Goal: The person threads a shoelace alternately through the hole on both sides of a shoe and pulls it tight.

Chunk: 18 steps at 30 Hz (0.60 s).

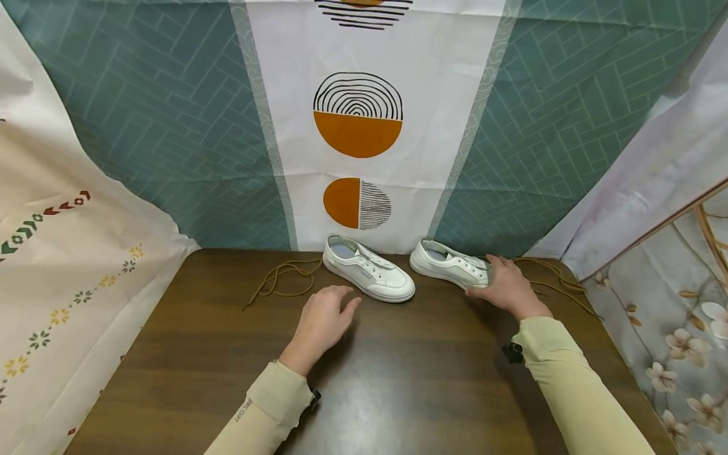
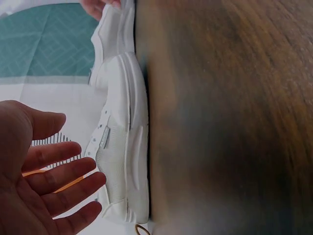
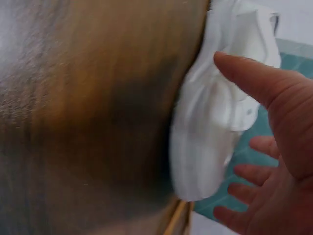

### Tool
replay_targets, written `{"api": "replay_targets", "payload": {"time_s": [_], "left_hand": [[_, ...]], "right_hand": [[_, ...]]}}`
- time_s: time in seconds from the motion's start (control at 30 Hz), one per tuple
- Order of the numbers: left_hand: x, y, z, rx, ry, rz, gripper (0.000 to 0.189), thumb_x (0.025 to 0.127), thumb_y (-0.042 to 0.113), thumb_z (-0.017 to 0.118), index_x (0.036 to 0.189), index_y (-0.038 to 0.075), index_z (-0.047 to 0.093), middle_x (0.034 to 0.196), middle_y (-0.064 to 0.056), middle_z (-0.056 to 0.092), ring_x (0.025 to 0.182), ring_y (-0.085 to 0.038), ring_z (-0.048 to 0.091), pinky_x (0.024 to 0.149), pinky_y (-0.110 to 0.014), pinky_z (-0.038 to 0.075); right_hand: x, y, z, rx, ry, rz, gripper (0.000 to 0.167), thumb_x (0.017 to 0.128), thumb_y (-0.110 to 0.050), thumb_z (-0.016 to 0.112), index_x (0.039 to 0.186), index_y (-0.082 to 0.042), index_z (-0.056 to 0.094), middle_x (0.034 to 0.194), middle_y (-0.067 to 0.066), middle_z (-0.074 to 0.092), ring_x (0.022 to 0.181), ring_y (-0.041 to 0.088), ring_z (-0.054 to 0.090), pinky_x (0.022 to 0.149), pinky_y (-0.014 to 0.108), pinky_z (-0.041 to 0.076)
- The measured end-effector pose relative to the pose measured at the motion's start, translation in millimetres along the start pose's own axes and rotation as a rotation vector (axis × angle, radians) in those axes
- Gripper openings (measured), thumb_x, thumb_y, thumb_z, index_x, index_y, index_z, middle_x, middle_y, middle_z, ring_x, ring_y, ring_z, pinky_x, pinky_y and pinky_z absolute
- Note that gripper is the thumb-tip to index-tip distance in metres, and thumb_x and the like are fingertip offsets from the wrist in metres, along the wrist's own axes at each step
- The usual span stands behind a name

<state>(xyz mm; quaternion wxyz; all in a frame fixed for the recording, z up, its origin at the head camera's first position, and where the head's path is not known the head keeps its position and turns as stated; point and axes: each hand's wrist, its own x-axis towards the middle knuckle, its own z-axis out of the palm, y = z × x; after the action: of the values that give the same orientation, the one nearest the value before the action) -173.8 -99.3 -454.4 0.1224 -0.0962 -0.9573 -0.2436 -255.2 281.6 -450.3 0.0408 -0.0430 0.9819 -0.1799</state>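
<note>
Left shoe (image 1: 370,275): White, upright on the brown tabletop (image 1: 409,379) near the backdrop (image 1: 170,126), toe to my right, eyelets bare.
Right shoe (image 1: 446,262): Its twin, set the same way just beyond that toe.
Left hand (image 1: 324,319): I have it near the left shoe, fingers loose and spread, holding nothing.
Right hand (image 1: 506,284): It arches about the right shoe's toe, thumb on the near side and fingers apart on the far side, gripping nothing; whether the thumb touches, I cannot tell.
Toe risk: A hard pinch there could, I judge, dent the soft upper or swing the unbraced heel around.
Gap risk: The shoes stand close, so a careless nudge by my left hand could knock one into the other.
Lace risk: The left lace (image 1: 275,272) and right lace (image 1: 563,281) lie loose; fingers could snag the right one, as it trails beside that hand.
Insoles: Both shoe mouths show a grey-blue lining; the toe ends inside are hidden from me.
</note>
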Motion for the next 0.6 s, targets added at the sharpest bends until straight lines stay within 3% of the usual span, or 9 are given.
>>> {"api": "replay_targets", "payload": {"time_s": [0.23, 0.43, 0.6], "left_hand": [[-1.0, 0.1, 3.4, 0.008, -0.021, 0.015, 0.031, 0.089, 0.036, 0.06, 0.106, 0.012, 0.07, 0.104, -0.002, 0.07, 0.098, -0.021, 0.065, 0.083, -0.04, 0.051], [-2.5, 0.3, 4.6, 0.012, -0.013, 0.028, 0.028, 0.089, 0.034, 0.061, 0.104, 0.011, 0.07, 0.101, -0.002, 0.07, 0.095, -0.021, 0.066, 0.081, -0.039, 0.051], [-3.4, 1.9, 3.7, 0.016, -0.02, 0.028, 0.028, 0.088, 0.034, 0.062, 0.102, 0.011, 0.07, 0.099, -0.002, 0.07, 0.093, -0.021, 0.066, 0.08, -0.039, 0.052]], "right_hand": [[4.7, 10, 12, 0.04, -0.005, -0.072, 0.092, 0.077, -0.043, 0.071, 0.143, 0.004, 0.027, 0.137, 0.028, 0.041, 0.123, 0.044, 0.04, 0.098, 0.059, 0.035], [2.7, 12, 16, 0.001, 0.044, -0.078, 0.082, 0.078, -0.037, 0.071, 0.141, 0.001, 0.034, 0.134, 0.025, 0.045, 0.12, 0.043, 0.043, 0.095, 0.059, 0.037], [-5.0, 11, 19, -0.033, 0.075, -0.046, 0.088, 0.076, -0.041, 0.071, 0.141, 0.004, 0.032, 0.132, 0.029, 0.044, 0.118, 0.048, 0.041, 0.093, 0.062, 0.037]]}}
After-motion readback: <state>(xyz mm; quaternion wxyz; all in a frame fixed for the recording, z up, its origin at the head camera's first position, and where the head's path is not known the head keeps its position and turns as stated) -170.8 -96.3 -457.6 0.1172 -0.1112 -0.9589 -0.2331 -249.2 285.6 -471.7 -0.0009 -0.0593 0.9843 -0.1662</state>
